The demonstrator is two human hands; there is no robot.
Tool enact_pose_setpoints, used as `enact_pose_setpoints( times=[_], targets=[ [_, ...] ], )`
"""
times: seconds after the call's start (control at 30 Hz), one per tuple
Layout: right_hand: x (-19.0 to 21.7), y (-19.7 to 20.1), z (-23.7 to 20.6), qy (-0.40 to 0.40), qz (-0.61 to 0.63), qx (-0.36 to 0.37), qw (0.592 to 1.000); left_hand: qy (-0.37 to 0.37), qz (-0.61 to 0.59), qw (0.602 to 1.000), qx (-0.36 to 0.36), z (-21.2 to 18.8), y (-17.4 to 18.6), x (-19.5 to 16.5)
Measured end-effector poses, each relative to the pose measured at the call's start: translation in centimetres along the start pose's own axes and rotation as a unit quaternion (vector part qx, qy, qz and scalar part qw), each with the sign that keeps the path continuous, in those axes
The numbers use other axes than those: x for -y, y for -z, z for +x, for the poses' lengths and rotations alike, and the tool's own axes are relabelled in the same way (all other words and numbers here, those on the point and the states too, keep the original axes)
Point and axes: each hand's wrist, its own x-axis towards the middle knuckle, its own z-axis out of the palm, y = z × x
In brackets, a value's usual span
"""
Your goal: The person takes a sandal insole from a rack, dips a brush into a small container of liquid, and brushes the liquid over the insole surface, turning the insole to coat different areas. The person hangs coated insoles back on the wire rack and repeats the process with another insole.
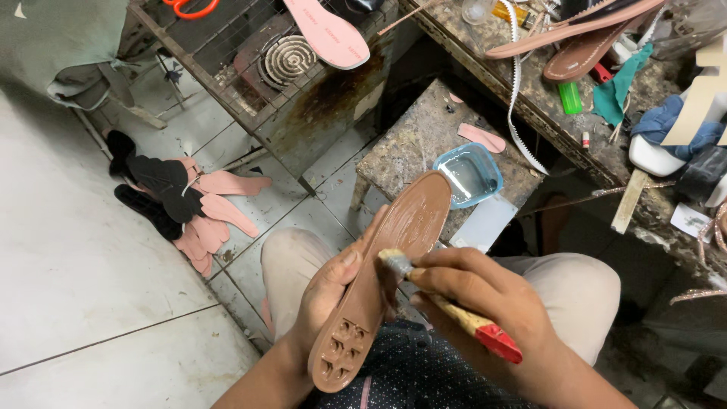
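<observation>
My left hand (327,291) grips a long brown shoe sole (394,250) from its left side, held over my lap with the hollowed heel end toward me. My right hand (485,295) holds a brush (454,307) with a yellow and red handle; its bristle tip rests on the middle of the sole. A small clear blue-rimmed tub (469,176) of liquid stands just beyond the sole's toe on a stained stone block (413,144).
Pink and black insoles (193,204) lie piled on the tiled floor at left. A wire rack (250,53) with a coil heater, a pink insole and orange scissors stands behind. The cluttered workbench (545,98) at right carries sandals, straps, cloth scraps and a green lighter.
</observation>
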Motion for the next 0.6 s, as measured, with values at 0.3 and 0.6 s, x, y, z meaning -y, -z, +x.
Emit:
enact_pose_setpoints(
  times=[0.3, 0.6],
  targets=[
    [-0.2, -0.3, 0.3, -0.032, 0.01, -0.011, 0.999, 0.018, 0.078, 0.996, -0.046, -0.6, 2.1, 0.7],
    [0.4, -0.8, 0.2, 0.012, 0.039, 0.02, 0.999, 0.004, 0.009, 0.999, -0.039, -0.1, 0.7, 0.7]
  ],
)
